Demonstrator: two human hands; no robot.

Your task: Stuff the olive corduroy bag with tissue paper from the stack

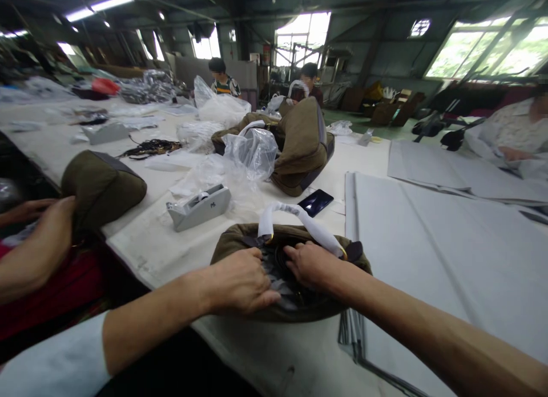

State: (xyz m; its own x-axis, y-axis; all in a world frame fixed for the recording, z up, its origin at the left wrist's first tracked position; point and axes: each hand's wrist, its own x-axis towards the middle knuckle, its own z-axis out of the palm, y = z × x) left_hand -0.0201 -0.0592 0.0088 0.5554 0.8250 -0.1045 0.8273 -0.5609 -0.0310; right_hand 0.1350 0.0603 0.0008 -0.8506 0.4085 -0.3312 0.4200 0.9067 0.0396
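Head view: left hand (240,283) and right hand (310,266) both pinch the soft, limp olive fabric handbag (299,314) at its opening; it looks light, best gripped at the rim.

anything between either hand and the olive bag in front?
Nothing visible. The left hand and right hand already rest on the open top of the olive-brown fabric handbag, fingers at its dark lining. Its white paper-wrapped handle arches behind the hands, not between them and the opening.
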